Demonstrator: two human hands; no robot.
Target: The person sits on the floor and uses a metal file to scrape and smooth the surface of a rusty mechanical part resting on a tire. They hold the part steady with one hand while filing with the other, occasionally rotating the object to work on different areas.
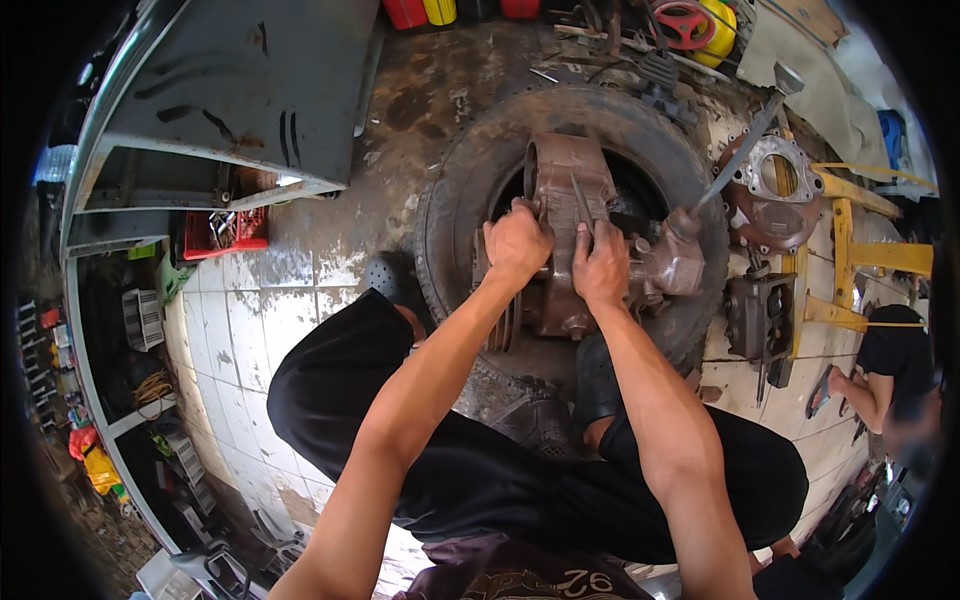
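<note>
A brown cast-metal machine housing (570,165) lies across a worn rubber tyre (470,130) on the floor between my feet. My right hand (602,262) is closed around a slim, tapering metal tool (581,198), which points away from me over the top of the housing. On the housing's left side, my left hand (518,242) is closed with its fingers curled under. Whatever it grips is hidden by the hand. A long metal lever (735,155) slants up from a fitting at the housing's right.
To the right lie a round metal casing (775,190), a dark block-shaped part (752,315) and a yellow metal frame (850,260). A grey metal cabinet (230,90) and a red crate (225,233) stand at left. Another person (880,375) crouches at far right.
</note>
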